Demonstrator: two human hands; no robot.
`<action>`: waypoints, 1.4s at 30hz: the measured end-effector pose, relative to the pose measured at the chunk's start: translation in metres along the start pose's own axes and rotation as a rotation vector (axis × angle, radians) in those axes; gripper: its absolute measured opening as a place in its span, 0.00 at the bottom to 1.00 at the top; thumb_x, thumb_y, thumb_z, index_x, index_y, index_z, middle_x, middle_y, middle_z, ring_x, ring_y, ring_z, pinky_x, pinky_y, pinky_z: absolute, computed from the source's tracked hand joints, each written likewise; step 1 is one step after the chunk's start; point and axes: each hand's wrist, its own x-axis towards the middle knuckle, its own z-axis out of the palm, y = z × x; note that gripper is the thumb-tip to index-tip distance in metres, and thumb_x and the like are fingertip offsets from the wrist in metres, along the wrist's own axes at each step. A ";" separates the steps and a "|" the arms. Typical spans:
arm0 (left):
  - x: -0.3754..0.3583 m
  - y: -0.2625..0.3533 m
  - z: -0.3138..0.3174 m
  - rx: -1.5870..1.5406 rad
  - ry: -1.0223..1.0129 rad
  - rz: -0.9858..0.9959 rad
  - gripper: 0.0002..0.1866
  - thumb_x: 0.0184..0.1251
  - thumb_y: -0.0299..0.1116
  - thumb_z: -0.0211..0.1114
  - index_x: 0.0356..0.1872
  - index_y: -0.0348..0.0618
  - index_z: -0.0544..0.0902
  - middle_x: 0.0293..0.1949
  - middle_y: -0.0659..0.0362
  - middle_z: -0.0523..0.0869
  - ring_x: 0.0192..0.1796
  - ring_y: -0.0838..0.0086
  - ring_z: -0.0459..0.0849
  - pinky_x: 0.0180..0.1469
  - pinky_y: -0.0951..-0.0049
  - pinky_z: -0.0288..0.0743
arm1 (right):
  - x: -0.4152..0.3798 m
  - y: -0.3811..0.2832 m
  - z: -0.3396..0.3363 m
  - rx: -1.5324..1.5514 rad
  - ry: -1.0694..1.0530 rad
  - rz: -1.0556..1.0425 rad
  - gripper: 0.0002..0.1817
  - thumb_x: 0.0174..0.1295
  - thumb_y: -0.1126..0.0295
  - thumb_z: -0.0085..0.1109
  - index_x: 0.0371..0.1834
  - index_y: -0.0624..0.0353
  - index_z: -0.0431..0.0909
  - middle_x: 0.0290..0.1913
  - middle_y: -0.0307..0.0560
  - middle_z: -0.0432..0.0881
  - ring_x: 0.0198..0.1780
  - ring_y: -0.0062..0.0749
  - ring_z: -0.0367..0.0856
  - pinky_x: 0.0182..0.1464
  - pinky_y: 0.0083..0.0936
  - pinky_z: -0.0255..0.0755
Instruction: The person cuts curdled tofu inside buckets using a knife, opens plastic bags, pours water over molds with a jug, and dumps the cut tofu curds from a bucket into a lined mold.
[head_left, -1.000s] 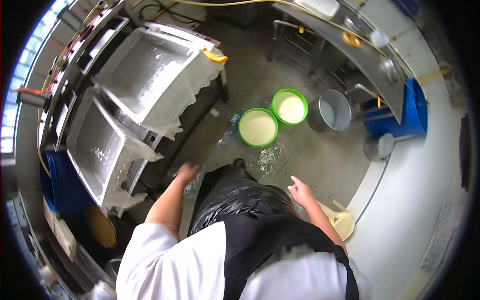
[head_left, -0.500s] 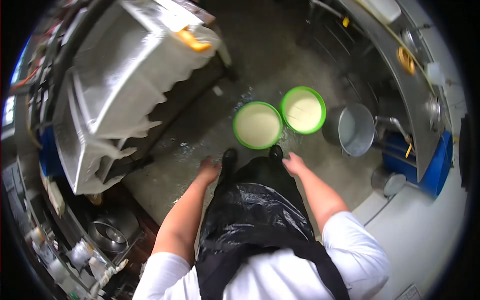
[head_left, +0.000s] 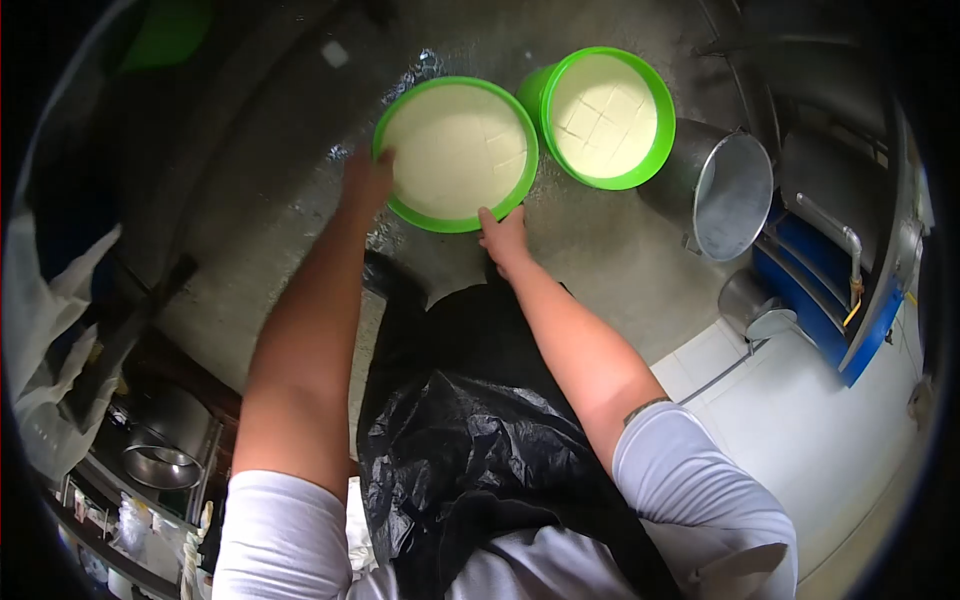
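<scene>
A green bucket (head_left: 455, 225) stands on the floor in front of me, nearly full of a pale, cream-coloured, curd-like mass (head_left: 450, 150) with a few cut lines on its right side. My left hand (head_left: 368, 182) grips its left rim, the thumb over the edge and the other fingers mostly hidden. At the near rim, my right hand (head_left: 505, 240) holds on with its fingertips at the edge. Just to the right is a second green bucket (head_left: 660, 130), its pale contents (head_left: 605, 115) scored in a crossing grid. No hand touches that one.
Right of the buckets stand a tall metal pot (head_left: 735, 195) and a smaller metal pot (head_left: 750, 305), near a pipe with a tap (head_left: 840, 240) and a blue container (head_left: 800, 300). Plastic sheeting (head_left: 50, 310) hangs at left. The concrete floor (head_left: 620, 270) is wet in places.
I have bent down toward the buckets, which look larger and higher in view. Both hands have moved from beside my legs to the left bucket's rim.
</scene>
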 end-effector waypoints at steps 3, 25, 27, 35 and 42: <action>0.044 0.023 0.006 0.324 0.042 0.146 0.22 0.75 0.41 0.60 0.60 0.33 0.81 0.59 0.33 0.84 0.65 0.42 0.82 0.69 0.50 0.75 | -0.017 -0.025 0.008 0.221 -0.036 0.036 0.35 0.68 0.78 0.55 0.72 0.60 0.44 0.55 0.60 0.77 0.39 0.41 0.86 0.34 0.30 0.83; -0.132 -0.111 0.087 -0.992 -0.052 -0.634 0.23 0.73 0.30 0.61 0.68 0.42 0.74 0.60 0.50 0.82 0.60 0.58 0.83 0.55 0.52 0.82 | 0.058 -0.114 -0.012 -0.838 -0.198 -0.588 0.26 0.63 0.78 0.53 0.67 0.63 0.73 0.62 0.69 0.79 0.65 0.64 0.78 0.67 0.49 0.74; -0.076 -0.201 0.096 -0.363 -0.039 -0.492 0.22 0.70 0.32 0.62 0.63 0.39 0.76 0.54 0.45 0.86 0.55 0.51 0.87 0.55 0.52 0.81 | 0.017 -0.050 -0.013 -0.600 -0.117 -0.491 0.24 0.63 0.78 0.54 0.65 0.64 0.72 0.60 0.69 0.80 0.65 0.64 0.78 0.66 0.48 0.74; -0.030 -0.134 -0.002 -0.007 0.006 -0.091 0.22 0.62 0.27 0.58 0.58 0.32 0.79 0.54 0.33 0.85 0.59 0.37 0.84 0.59 0.47 0.80 | -0.016 0.094 0.050 -0.089 0.045 -0.065 0.20 0.68 0.78 0.55 0.64 0.64 0.71 0.60 0.59 0.83 0.62 0.45 0.83 0.58 0.45 0.81; -0.174 -0.118 0.155 -1.455 0.163 -0.822 0.30 0.63 0.22 0.66 0.69 0.43 0.73 0.58 0.50 0.81 0.57 0.53 0.84 0.55 0.44 0.84 | 0.051 -0.137 0.019 -0.973 -0.213 -0.712 0.21 0.62 0.77 0.56 0.60 0.67 0.76 0.58 0.70 0.83 0.62 0.66 0.80 0.62 0.53 0.76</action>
